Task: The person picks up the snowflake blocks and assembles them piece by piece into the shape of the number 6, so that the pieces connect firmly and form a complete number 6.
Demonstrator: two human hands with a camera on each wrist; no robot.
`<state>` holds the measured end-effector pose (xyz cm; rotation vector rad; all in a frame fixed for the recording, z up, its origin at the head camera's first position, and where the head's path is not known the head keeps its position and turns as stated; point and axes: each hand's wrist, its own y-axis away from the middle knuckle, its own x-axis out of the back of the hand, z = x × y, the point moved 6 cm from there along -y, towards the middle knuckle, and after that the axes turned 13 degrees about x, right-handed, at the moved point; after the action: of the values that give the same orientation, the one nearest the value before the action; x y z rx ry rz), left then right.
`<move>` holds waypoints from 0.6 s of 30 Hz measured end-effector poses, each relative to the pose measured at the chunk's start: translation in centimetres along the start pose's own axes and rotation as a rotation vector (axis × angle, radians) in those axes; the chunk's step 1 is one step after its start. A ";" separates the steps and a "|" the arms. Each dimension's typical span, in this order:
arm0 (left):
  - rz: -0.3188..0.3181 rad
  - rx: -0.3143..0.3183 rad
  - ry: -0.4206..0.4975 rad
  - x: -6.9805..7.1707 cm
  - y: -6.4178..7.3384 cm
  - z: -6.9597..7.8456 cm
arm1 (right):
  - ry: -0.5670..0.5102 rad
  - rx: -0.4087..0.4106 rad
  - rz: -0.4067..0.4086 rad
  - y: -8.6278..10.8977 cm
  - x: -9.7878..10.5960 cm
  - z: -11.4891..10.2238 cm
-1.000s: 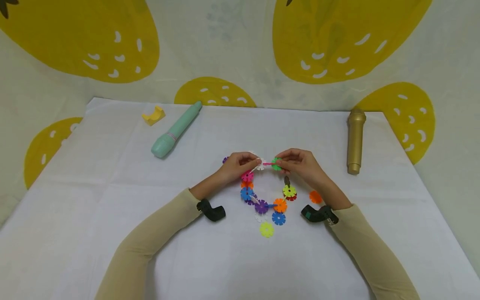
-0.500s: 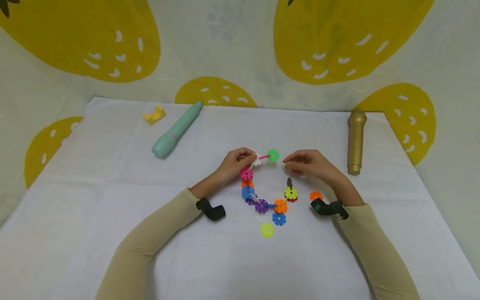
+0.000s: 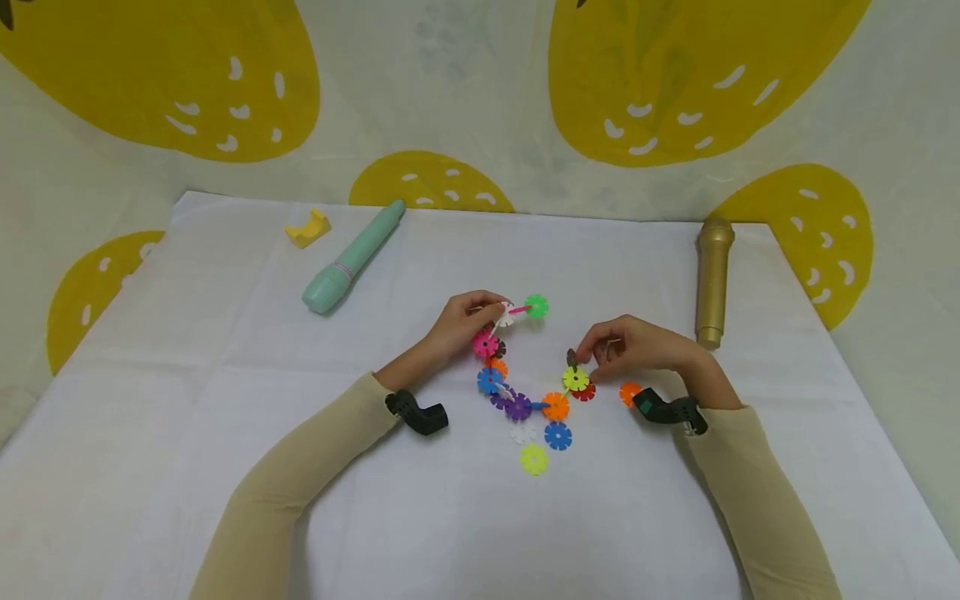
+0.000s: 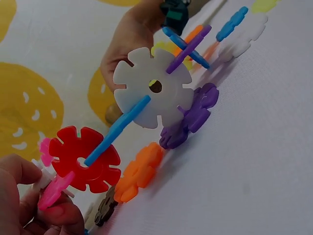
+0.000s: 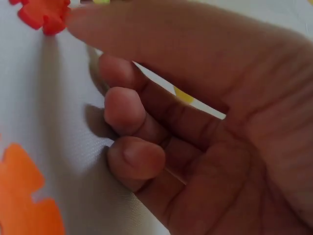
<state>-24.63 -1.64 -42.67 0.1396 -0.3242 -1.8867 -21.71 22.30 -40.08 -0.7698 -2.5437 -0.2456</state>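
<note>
A curved chain of slotted plastic snowflake discs lies in the middle of the white table. My left hand (image 3: 461, 329) pinches a white disc (image 3: 506, 314) close to the chain's far end, where a green disc (image 3: 536, 306) sticks out on a pink one. In the left wrist view, the fingers also lie against a pink disc (image 4: 56, 190) beside a red disc (image 4: 105, 174). My right hand (image 3: 637, 346) is at the other end, fingertips right by a brown disc (image 3: 572, 357) and a yellow disc (image 3: 576, 378). Its thumb tip reaches a red disc (image 5: 49, 14).
Loose white (image 3: 522, 432), blue (image 3: 558, 436) and lime (image 3: 534, 459) discs lie in front of the chain. An orange disc (image 3: 630, 393) is under the right wrist. Behind are a mint microphone (image 3: 352, 262), a yellow curved block (image 3: 308, 229) and a gold microphone (image 3: 712, 283).
My right hand has let go of the green disc, drawn back to the right, then come down to the brown and yellow discs. The left hand has shifted slightly left with the white disc.
</note>
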 end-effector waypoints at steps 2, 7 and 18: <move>-0.009 0.000 0.007 -0.1 0.0 0.0 | 0.026 0.007 -0.020 0.0 -0.3 -0.1; -0.031 -0.028 -0.009 -0.2 0.0 0.1 | 0.144 0.020 -0.044 -0.4 -0.8 -0.5; -0.061 -0.055 -0.120 -0.6 0.0 0.2 | 0.140 -0.019 -0.041 -0.3 -0.8 -0.7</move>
<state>-24.44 -1.08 -42.55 -0.0007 -0.3525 -1.9666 -21.05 21.44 -39.88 -0.6833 -2.4301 -0.3260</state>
